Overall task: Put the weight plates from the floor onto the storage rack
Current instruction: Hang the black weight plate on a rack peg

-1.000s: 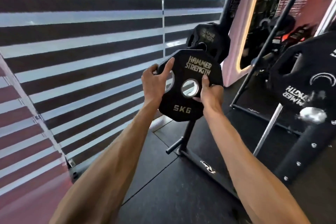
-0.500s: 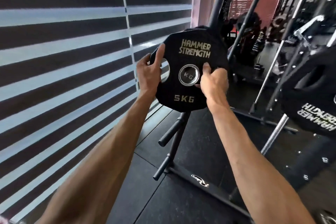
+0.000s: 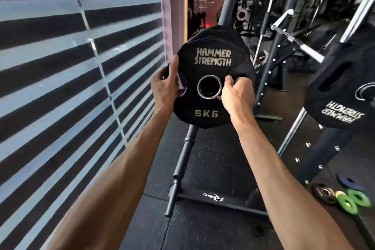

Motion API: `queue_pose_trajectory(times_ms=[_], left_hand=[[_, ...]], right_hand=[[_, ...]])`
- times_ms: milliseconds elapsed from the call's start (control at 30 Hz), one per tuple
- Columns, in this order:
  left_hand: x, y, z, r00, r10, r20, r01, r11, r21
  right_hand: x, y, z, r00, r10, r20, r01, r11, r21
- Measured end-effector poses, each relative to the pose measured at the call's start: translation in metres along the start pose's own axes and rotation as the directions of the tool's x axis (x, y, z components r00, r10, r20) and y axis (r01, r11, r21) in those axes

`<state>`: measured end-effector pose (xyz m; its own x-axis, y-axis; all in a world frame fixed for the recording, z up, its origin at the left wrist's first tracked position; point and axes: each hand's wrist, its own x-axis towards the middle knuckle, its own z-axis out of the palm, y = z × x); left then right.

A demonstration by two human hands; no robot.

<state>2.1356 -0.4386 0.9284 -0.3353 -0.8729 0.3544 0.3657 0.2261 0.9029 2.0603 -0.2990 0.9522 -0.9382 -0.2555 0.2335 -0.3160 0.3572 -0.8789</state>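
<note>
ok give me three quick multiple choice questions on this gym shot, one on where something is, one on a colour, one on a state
1. Where do the small green plates lie?
A. on the floor at lower right
B. on a rack peg
C. in a hand

2. What colour is the ring round the centre hole of the 5 kg plate?
A. red
B. green
C. silver

3. How is the 5 kg plate held?
A. resting on the floor
B. gripped by both hands
C. hanging from one hand

Answers:
1 A, they sit on the dark floor near the picture's right edge.
2 C, the ring shines metal grey.
3 B, the left hand and right hand each grip a side.
</note>
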Motion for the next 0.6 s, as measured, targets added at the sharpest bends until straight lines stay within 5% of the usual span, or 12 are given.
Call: queue_pose_trajectory(times_ms=[600], left_hand=[[0.056,-0.059,0.027,0.998,0.033,0.046,-0.031,0.999,-0.027]], right_hand=[[0.036,-0.004,0.016,0.986,-0.15,-0.074,0.118,0.939,-0.322]])
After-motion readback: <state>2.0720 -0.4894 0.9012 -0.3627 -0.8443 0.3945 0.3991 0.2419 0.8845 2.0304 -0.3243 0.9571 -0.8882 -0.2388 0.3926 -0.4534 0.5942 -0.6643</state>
